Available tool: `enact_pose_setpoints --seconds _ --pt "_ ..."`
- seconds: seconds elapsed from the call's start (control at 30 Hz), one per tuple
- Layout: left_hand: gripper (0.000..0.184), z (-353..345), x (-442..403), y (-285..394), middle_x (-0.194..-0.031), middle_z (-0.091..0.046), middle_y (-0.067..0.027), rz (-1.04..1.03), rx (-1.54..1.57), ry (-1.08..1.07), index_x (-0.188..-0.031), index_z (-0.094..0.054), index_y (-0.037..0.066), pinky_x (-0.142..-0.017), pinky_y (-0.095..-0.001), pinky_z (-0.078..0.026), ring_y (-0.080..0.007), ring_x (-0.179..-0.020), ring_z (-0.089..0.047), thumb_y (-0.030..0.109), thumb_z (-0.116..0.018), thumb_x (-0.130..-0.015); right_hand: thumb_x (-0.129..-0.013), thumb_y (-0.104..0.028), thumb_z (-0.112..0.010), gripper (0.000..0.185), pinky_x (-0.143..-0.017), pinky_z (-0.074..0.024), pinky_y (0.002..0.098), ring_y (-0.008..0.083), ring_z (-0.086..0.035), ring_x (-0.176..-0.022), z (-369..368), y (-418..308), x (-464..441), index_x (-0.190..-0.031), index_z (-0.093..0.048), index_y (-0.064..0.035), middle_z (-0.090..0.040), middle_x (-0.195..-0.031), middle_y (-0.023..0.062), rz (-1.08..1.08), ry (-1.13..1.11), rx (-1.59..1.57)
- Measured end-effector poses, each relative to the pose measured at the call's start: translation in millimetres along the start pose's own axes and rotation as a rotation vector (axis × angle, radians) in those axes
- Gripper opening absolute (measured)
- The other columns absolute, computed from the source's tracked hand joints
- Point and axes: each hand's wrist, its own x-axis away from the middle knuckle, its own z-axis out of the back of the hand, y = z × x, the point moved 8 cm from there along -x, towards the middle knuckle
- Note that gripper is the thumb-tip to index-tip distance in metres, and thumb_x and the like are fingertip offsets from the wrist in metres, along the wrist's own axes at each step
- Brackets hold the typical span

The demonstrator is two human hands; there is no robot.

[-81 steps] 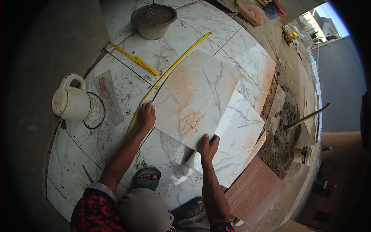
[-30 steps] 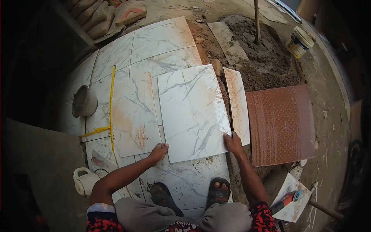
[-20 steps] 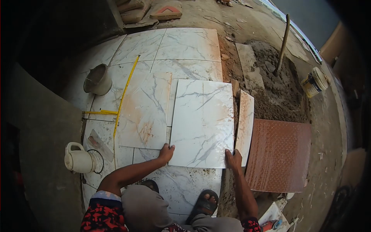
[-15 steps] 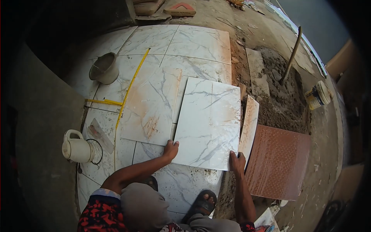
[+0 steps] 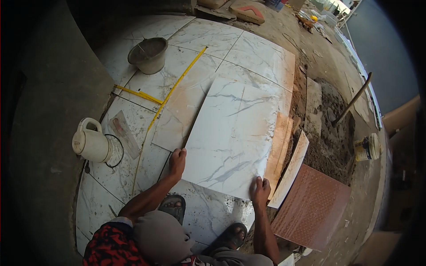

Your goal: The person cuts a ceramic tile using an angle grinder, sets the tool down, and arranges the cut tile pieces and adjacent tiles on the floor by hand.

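A large white marble-patterned floor tile [image 5: 230, 137] is held by its near end in both my hands. My left hand [image 5: 177, 163] is closed on its near left corner. At the near right corner my right hand [image 5: 261, 189] grips the edge, thumb on top. The held tile partly covers another tile [image 5: 173, 124] stained with orange dirt. Beyond that lies a yellow measuring stick [image 5: 179, 82], with a second yellow strip [image 5: 140, 94] meeting it. Right of the held tile, an orange-brown tile back [image 5: 278, 144] shows beside a narrow cut tile strip [image 5: 289, 170].
A grey bucket [image 5: 151, 65], a flat trowel [image 5: 124, 135] and a cream jug-shaped thing with a handle [image 5: 93, 144] stand or lie on the left. A reddish-brown textured tile [image 5: 313, 208], wet mortar [image 5: 333, 111] with a wooden handle [image 5: 353, 99], and a paint tub [image 5: 367, 147] are right.
The held tile has moved left, over the stained tile, both hands still on it. The orange-brown tile back now shows at its right. My view has turned too.
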Motion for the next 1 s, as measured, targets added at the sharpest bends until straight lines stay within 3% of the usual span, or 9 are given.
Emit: enact_pose_setpoints --seconds 0.17,0.23,0.33,0.4,0.53,0.67,0.8,0.9,1.0 --pt "0.036 74 -60 -61 -0.07 -0.048 -0.0067 0.029 0.034 0.084 -0.081 -0.054 -0.003 -0.065 -0.0358 -0.04 -0.0183 -0.067 -0.042 0.028 -0.052 -0.098 -0.093 -0.034 -0.059 0.038 -0.064 -0.043 0.0296 0.0124 -0.05 -0.069 -95 -31 16 -0.092 -0.058 0.0039 -0.057 -0.074 0.0059 0.037 -0.093 -0.011" --pt "0.035 102 -64 -53 -0.072 -0.048 -0.0056 -0.057 -0.086 0.134 -0.081 -0.054 -0.003 -0.065 -0.0356 -0.039 -0.0174 -0.068 -0.042 0.027 -0.051 -0.099 -0.092 -0.034 -0.06 0.04 -0.066 -0.045 0.0336 0.0153 -0.053 -0.072 -123 -31 23 -0.095 -0.058 0.006 -0.061 -0.079 0.0112 -0.03 -0.21 0.047" --pt "0.035 127 -80 -93 -0.075 -0.05 -0.0063 0.043 0.016 0.053 -0.083 -0.055 -0.004 -0.068 -0.0351 -0.041 -0.0176 -0.07 -0.044 0.026 -0.05 -0.099 -0.091 -0.036 -0.061 0.042 -0.068 -0.0466 0.0363 0.0189 -0.056 -0.074 -151 -18 28 -0.097 -0.057 0.0059 -0.062 -0.083 0.0153 0.028 -0.254 0.039" --pt "0.036 142 -90 -105 -0.078 -0.055 -0.0075 -0.031 -0.052 0.129 -0.087 -0.057 -0.006 -0.071 -0.0334 -0.043 -0.0183 -0.072 -0.048 0.027 -0.049 -0.1 -0.09 -0.034 -0.061 0.045 -0.08 -0.0475 0.0446 0.0381 -0.062 -0.089 -169 -17 36 -0.101 -0.058 0.0102 -0.063 -0.093 0.0287 -0.006 -0.409 0.093" --pt "0.037 144 -93 -111 -0.089 -0.061 -0.0122 0.035 -0.015 0.095 -0.095 -0.06 -0.007 -0.075 -0.0346 -0.046 -0.0206 -0.077 -0.053 0.028 -0.049 -0.1 -0.088 -0.035 -0.061 0.05 -0.088 -0.0436 0.0468 0.0429 -0.056 -0.099 -184 -12 41 -0.104 -0.053 0.0117 -0.056 -0.104 0.0334 0.029 -0.532 0.167" --pt "0.037 147 -108 -125 -0.094 -0.063 -0.014 0.023 -0.007 0.045 -0.099 -0.061 -0.008 -0.078 -0.0348 -0.046 -0.0217 -0.081 -0.057 0.027 -0.048 -0.1 -0.085 -0.032 -0.062 0.048 -0.083 -0.0452 0.0478 0.0443 -0.057 -0.093 -190 -12 41 -0.108 -0.054 0.0098 -0.058 -0.1 0.0308 0.194 -0.588 0.272" --pt "0.037 152 -110 -109 -0.081 -0.058 -0.01 -0.122 -0.2 0.015 -0.086 -0.059 -0.004 -0.068 -0.0349 -0.043 -0.0194 -0.07 -0.05 0.029 -0.047 -0.098 -0.08 -0.03 -0.062 0.055 -0.093 -0.0437 0.0503 0.0495 -0.054 -0.103 -189 -26 49 -0.109 -0.05 0.0148 -0.056 -0.106 0.0371 0.057 -0.742 0.251" --pt "0.036 152 -117 -112 -0.088 -0.063 -0.0134 -0.04 -0.313 -0.076 -0.094 -0.063 -0.006 -0.077 -0.0367 -0.046 -0.0224 -0.079 -0.056 0.028 -0.048 -0.097 -0.079 -0.029 -0.06 0.062 -0.095 -0.0444 0.0475 0.0489 -0.054 -0.106 -191 -24 63 -0.118 -0.048 0.0171 -0.056 -0.109 0.0379 0.125 -0.775 0.234" --pt "0.036 152 -110 -100 -0.08 -0.063 -0.0124 0.077 -0.287 -0.128 -0.09 -0.063 -0.005 -0.077 -0.0377 -0.045 -0.024 -0.077 -0.056 0.028 -0.05 -0.095 -0.079 -0.029 -0.059 0.066 -0.098 -0.0441 0.0452 0.0455 -0.055 -0.111 -176 -22 71 -0.126 -0.045 0.0159 -0.057 -0.114 0.0359 0.143 -0.753 0.146"
